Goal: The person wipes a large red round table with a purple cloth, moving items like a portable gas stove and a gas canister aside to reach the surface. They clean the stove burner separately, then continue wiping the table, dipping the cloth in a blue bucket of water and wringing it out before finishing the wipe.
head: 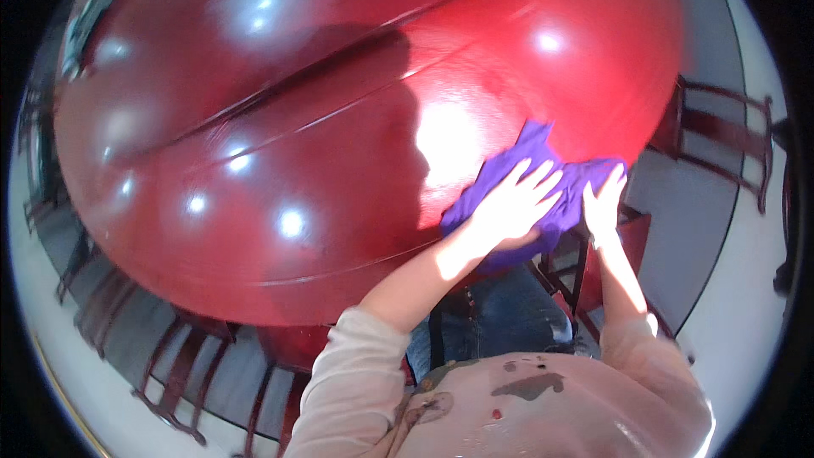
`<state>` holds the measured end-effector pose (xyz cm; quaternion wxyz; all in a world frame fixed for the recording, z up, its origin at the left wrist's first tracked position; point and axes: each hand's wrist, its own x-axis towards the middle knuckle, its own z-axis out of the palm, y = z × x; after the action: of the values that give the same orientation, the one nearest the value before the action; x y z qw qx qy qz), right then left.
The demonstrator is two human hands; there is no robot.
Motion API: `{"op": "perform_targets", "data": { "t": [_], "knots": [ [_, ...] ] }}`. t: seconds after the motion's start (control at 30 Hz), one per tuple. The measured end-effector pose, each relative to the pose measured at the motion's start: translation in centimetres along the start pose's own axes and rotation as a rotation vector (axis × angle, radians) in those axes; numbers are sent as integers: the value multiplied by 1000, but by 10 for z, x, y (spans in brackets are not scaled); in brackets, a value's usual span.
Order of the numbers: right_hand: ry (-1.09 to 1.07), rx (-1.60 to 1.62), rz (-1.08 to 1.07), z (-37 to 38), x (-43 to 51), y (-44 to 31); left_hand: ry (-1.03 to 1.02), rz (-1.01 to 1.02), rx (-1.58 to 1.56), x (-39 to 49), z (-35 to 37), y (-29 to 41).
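A crumpled purple cloth [502,172] lies at the near right edge of a glossy red table [356,203]. My left hand [518,200] rests flat on the cloth with its fingers spread. At the table's rim, my right hand [603,200] is on the right end of the cloth, its thumb apart from the fingers; whether it pinches the fabric cannot be told. Strong sunlight washes out both hands and the tabletop beside the cloth.
Dark red wooden chairs stand round the table, one at the right [718,133] and several at the lower left [184,369]. A long seam [305,73] crosses the tabletop. A blurred metallic object [89,22] is at the far left edge.
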<state>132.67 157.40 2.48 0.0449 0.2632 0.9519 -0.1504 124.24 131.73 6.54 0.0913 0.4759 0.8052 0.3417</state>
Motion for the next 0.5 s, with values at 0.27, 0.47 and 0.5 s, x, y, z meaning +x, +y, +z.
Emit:
{"op": "perform_targets", "data": {
  "t": [0.27, 0.47, 0.5],
  "knots": [
    [-54, -260, -183, 22, -63, -91, -30, -941, 491, -106, -48, -21],
    [-115, -11, -329, 21, -88, -111, 139, -647, 692, 92, -34, -113],
    [-140, 32, -336, 20, -88, -112, 165, -506, 705, 132, -27, -114]
  ]
}}
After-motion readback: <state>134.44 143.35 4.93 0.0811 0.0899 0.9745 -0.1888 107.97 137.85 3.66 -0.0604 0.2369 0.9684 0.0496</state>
